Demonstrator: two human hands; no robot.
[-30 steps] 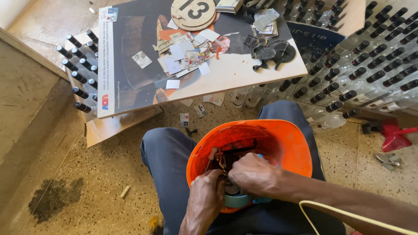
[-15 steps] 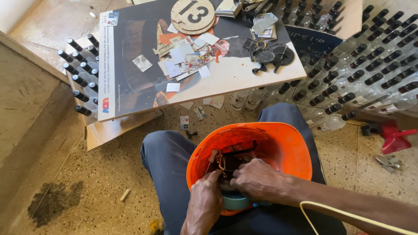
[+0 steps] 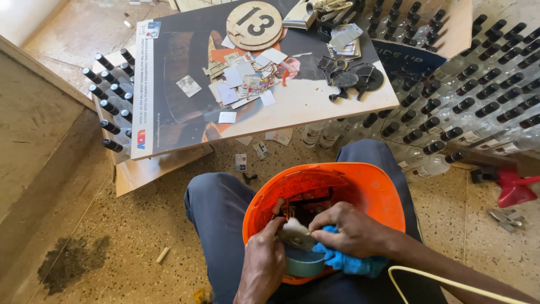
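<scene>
fingers [image 3: 292, 222] of both hands meet inside the orange helmet [image 3: 371, 191], which sits upturned on the person's lap. the left hand [image 3: 264, 264] pinches a small pale scrap [image 3: 293, 228] between thumb and fingertips; the right hand [image 3: 351, 231] curls its fingers around a blue cloth [image 3: 343, 260], pressed against the helmet's inner rim — a pale blue band [image 3: 304, 263] lies just below them. beyond the knees a board [image 3: 315, 107] rests on rows of dark-capped bottles [image 3: 478, 90]. paper cards [image 3: 242, 84] are scattered about its middle, dark metal parts [image 3: 351, 79] lie near its right edge, and a round wooden disc [image 3: 254, 25] sits at its far edge. a red tool [image 3: 514, 188] lies on the floor, well apart.
</scene>
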